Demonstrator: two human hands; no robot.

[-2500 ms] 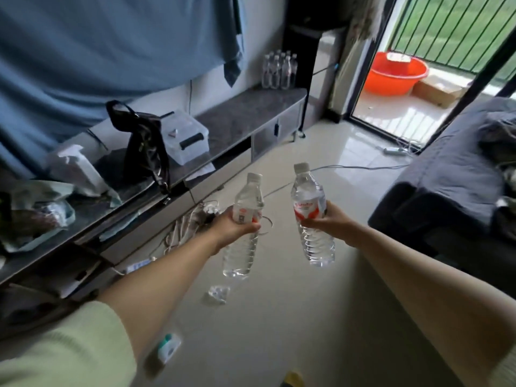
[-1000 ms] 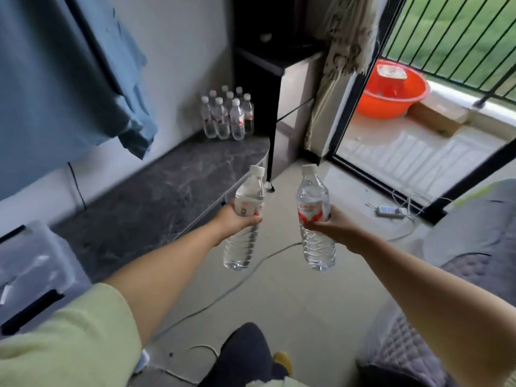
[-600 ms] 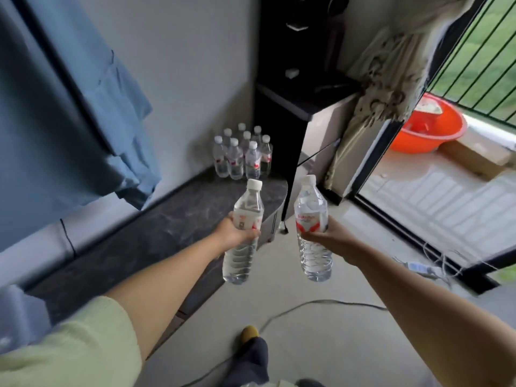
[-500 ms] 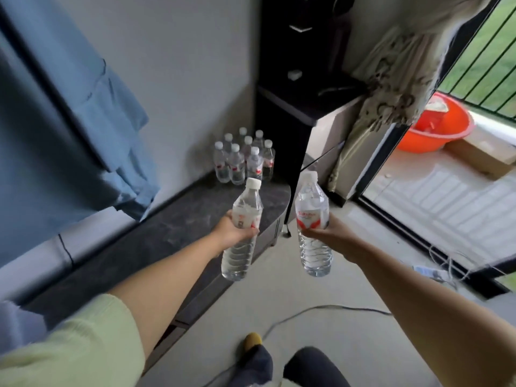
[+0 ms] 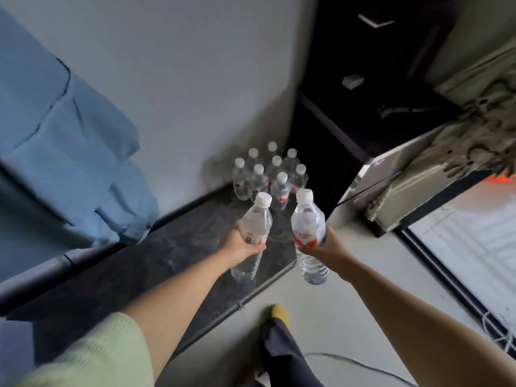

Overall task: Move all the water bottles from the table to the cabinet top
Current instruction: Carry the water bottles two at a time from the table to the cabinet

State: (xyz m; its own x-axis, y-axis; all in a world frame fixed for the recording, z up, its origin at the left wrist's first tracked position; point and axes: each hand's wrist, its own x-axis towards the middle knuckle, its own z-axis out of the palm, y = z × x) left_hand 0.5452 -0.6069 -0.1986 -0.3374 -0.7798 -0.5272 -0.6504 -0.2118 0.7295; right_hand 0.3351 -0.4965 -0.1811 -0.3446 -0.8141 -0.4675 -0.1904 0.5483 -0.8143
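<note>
Clear water bottles, one per hand: my left hand (image 5: 242, 245) fingers wrap the left bottle (image 5: 252, 236), my right hand (image 5: 324, 245) grips the right bottle (image 5: 308, 230) above the cabinet top (image 5: 173, 252).

Each hand (image 5: 242, 245) (image 5: 324, 244) grips a bottle (image 5: 252, 235) (image 5: 308, 230) above the cabinet top (image 5: 167, 263), near standing bottles (image 5: 269, 177)

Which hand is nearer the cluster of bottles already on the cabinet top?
Left. The left hand holds its bottle over the cabinet top, just short of the bottle cluster. The right hand is farther off, past the cabinet's edge.
</note>
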